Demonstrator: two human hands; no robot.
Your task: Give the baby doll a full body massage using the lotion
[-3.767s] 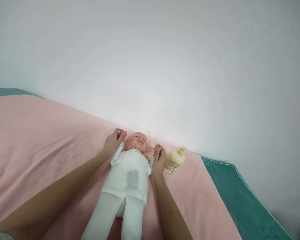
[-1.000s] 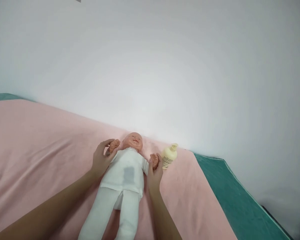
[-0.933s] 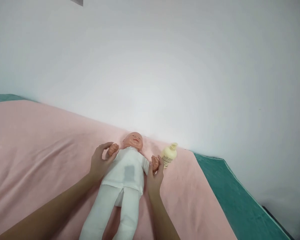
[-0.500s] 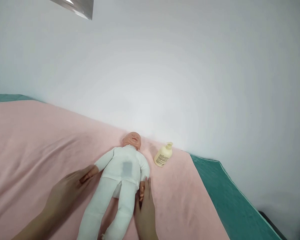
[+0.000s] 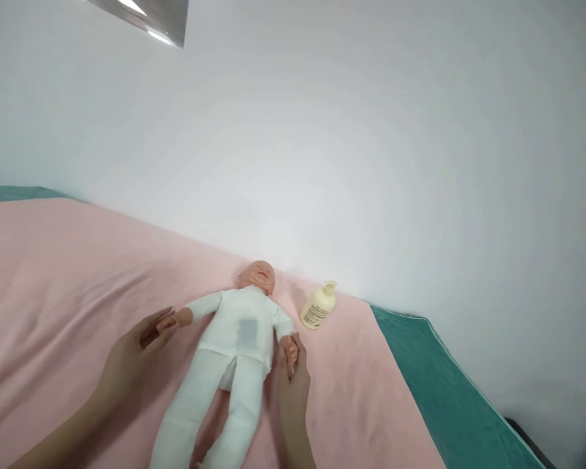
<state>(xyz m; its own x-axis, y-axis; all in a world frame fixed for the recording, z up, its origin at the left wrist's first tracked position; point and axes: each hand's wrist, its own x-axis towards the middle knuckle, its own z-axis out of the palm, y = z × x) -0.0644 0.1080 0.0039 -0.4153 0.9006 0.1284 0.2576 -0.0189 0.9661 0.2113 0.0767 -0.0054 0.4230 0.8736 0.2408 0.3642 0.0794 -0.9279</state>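
A baby doll (image 5: 234,326) with a white cloth body lies on its back on a pink blanket (image 5: 356,404), its head toward the wall. My left hand (image 5: 131,355) is closed on the doll's hand at the left, thumb and fingers on either side of it. At the right, my right hand (image 5: 293,374) grips the doll's other hand between thumb and fingers. Both doll arms are spread out from the body. A grey-blue square patch shows on the doll's chest. The doll's feet lie at the lower edge of the view, partly cut off.
A pale yellow pump bottle (image 5: 318,306) stands on the blanket to the right of the doll's head. Green cloth (image 5: 420,358) shows beyond the blanket's right edge. Behind rises a white wall (image 5: 322,130), with a shiny metallic object (image 5: 161,19) at the top left.
Both doll arms have moved outward and up toward its head, held in my hands. The right arm has swung away from the doll's side. The bottle stays where it was.
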